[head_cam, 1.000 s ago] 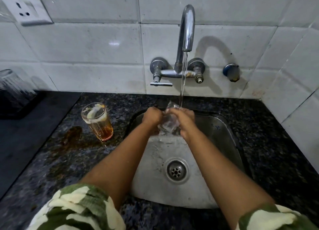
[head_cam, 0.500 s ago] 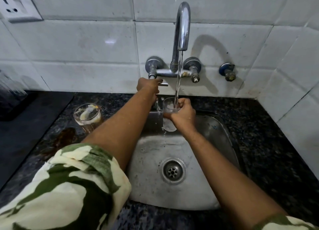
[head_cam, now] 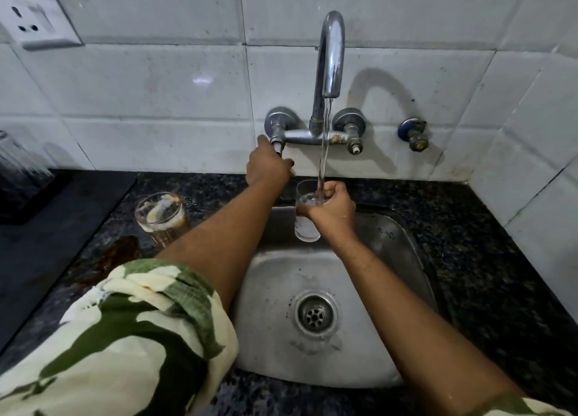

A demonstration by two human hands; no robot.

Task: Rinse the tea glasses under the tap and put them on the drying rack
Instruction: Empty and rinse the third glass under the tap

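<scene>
The left hand (head_cam: 269,168) has left the glass (head_cam: 308,211) and grips the tap handle; the right hand (head_cam: 331,207) alone clasps it, so the wet glass could slip.

Two tea glasses (head_cam: 308,211) (head_cam: 160,215), one tap (head_cam: 328,71), one sink (head_cam: 397,243), two hands (head_cam: 269,168) (head_cam: 333,204)
</scene>
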